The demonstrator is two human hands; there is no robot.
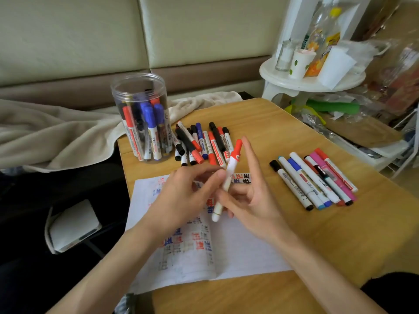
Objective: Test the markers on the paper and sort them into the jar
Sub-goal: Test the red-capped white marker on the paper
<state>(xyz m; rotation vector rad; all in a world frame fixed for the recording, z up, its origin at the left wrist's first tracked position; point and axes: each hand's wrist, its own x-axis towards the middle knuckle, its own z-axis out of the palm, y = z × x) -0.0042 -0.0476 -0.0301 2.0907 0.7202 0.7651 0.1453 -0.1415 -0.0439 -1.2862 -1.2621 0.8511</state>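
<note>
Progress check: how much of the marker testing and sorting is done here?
Done: the jar holds many markers; the paper bears red, blue and black test marks. In hand: left hand and right hand hold a red-capped marker, cap on. Outside the jar: a marker pile beside it and a marker row at right.

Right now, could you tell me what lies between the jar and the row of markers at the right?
A loose pile of markers, then bare table, in the head view.
</note>
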